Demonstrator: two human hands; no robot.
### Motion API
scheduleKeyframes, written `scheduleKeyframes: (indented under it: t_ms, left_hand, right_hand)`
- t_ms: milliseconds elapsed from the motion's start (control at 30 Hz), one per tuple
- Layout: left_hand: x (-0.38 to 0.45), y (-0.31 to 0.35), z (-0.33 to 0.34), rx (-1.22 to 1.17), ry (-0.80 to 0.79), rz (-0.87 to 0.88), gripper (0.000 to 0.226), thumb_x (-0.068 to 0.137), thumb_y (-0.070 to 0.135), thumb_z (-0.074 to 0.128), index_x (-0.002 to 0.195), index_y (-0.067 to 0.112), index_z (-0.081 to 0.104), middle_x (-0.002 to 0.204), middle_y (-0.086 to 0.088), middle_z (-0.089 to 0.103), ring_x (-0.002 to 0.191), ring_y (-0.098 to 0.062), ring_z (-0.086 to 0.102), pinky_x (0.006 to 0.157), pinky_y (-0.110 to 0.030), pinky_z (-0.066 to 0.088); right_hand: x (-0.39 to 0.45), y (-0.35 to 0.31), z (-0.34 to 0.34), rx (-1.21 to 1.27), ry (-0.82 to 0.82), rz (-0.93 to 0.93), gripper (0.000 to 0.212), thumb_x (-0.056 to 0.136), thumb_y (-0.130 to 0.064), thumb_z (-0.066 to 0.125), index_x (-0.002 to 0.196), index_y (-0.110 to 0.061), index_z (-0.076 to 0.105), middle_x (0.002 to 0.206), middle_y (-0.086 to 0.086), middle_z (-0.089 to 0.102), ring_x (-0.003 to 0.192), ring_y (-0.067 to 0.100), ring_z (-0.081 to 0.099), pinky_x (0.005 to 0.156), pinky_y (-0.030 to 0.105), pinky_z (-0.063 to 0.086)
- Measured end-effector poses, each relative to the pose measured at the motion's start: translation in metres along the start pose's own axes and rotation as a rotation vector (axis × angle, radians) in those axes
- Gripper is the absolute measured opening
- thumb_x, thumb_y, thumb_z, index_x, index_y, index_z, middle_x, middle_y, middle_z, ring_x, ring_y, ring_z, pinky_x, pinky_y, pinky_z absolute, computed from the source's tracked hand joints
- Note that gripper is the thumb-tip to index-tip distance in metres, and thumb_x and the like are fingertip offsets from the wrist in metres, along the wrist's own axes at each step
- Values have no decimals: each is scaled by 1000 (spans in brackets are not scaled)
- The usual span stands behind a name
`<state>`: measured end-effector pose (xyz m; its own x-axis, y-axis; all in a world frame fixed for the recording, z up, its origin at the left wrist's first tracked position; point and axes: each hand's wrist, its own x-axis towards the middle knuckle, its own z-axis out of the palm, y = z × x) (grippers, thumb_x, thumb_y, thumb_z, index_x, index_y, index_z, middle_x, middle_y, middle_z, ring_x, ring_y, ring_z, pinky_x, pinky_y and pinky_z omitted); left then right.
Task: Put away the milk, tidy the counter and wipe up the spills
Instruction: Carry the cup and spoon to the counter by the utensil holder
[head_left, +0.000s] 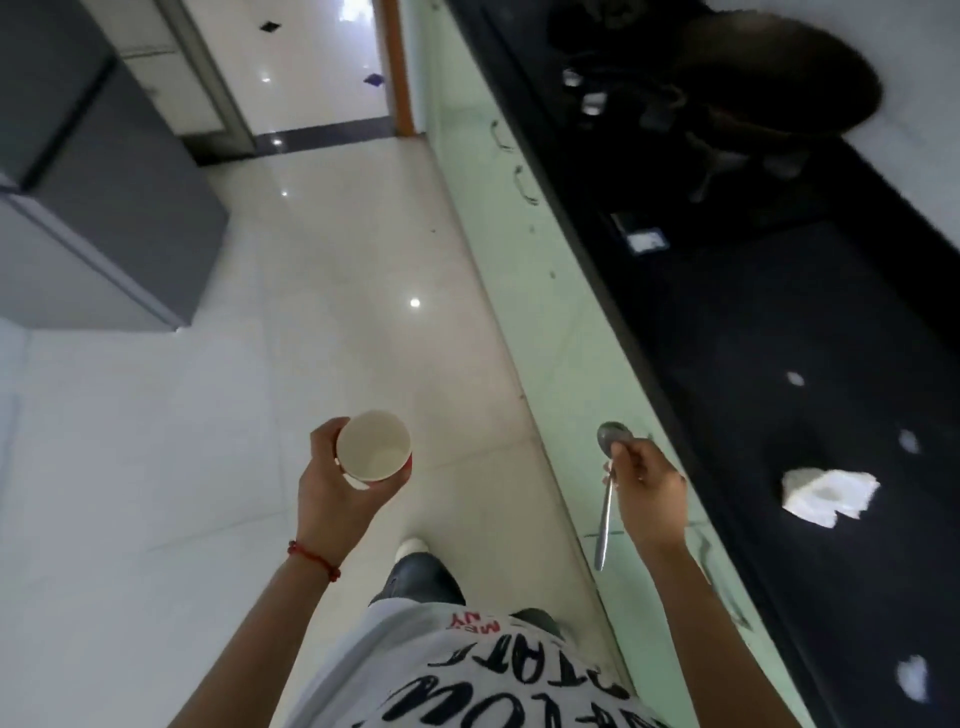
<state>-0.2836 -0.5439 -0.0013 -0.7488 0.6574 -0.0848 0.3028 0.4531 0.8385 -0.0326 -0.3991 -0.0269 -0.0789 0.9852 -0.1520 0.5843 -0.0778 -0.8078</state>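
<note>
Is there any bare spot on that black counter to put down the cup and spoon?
Yes: the dark stretch of counter between the wok and the crumpled tissue looks bare. Near the tissue, white spills crowd it.

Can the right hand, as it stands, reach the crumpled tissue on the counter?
Probably yes, but not freely: the tissue lies close beside the right hand with nothing between them, yet that hand already grips a spoon.

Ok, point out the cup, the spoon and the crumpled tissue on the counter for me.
cup (375, 451): head view, on its white inside wall.
spoon (604, 519): head view, on the handle below the fingers.
tissue (826, 493): head view, on the middle of the white wad.
</note>
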Motion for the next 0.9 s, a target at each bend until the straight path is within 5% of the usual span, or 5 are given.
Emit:
scheduleKeyframes:
  t_ms: [200,367,533,700,900]
  left_hand:
    - [71,-60,-84,68,131,-63,76,57,21,87,117,11,42,105,4,52,92,-19,53,72,-30,46]
    - [119,-78,-112,81,153,-88,81,53,22,89,118,7,42,105,2,50,91,-22,54,69,-27,46]
    - [180,-67,-97,24,119,-81,83,52,31,85,119,8,42,107,5,49,94,-18,52,66,-13,43]
    - [281,-43,-82,12,147,-4,77,58,19,85,120,5,42,110,6,47,97,-15,50,66,-10,41]
    - [393,-24,-78,27,218,-26,78,58,21,85,121,6,41,112,6,46,98,-16,50,68,-10,42]
  right_hand:
    - [34,-49,100,-22,-88,-39,13,91,-16,52,86,-12,63,76,11,68,75,31,64,59,12,42]
    - [62,-96,150,-53,-136,-138,14,92,-13,52,92,-6,64,80,6,66,73,22,63,60,5,43]
    - [107,-125,185,-48,-153,-151,11,92,-13,52,86,-12,62,70,-3,63,67,-11,60,59,2,43]
    - [180,-155,225,-20,-166,-165,14,93,-15,51,81,-17,58,70,4,64,66,14,63,67,23,51]
    - [284,-222,282,21,-235,-193,15,93,-17,51,80,-16,59,67,-6,63,70,5,62,68,33,52]
